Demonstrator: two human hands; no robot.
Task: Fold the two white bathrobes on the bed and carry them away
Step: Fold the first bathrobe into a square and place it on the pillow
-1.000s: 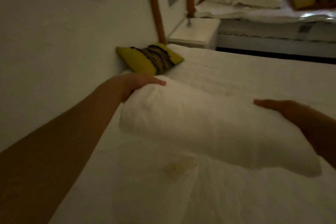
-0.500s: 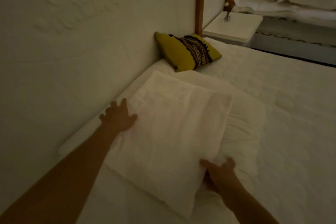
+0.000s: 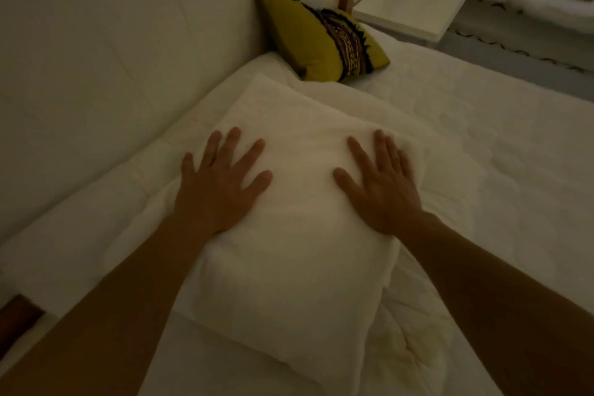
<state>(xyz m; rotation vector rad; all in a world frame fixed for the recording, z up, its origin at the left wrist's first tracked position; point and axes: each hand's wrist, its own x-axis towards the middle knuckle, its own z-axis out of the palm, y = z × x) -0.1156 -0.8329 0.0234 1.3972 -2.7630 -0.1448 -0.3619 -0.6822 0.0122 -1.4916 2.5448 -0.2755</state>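
A white folded bundle (image 3: 299, 267) is pressed from above by the left hand (image 3: 215, 190), fingers spread, and by the right hand (image 3: 382, 190), fingers straight and close together with the thumb apart. The bundle is laid on more white bedding near the head edge of the bed (image 3: 498, 170), with a yellow cushion (image 3: 321, 38) beyond it.

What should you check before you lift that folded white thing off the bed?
1. Left hand on the folded white robe: ok, resting flat.
2. Right hand on it too: ok, resting flat.
3. Hands gripping for a lift: not ok, fingers are straight on top, none under an edge.
4. Loose parts trailing from the fold: ok on the sides in view.
5. Yellow cushion off the robe: ok, it lies beyond the far corner.
6. Second robe folded: cannot tell.
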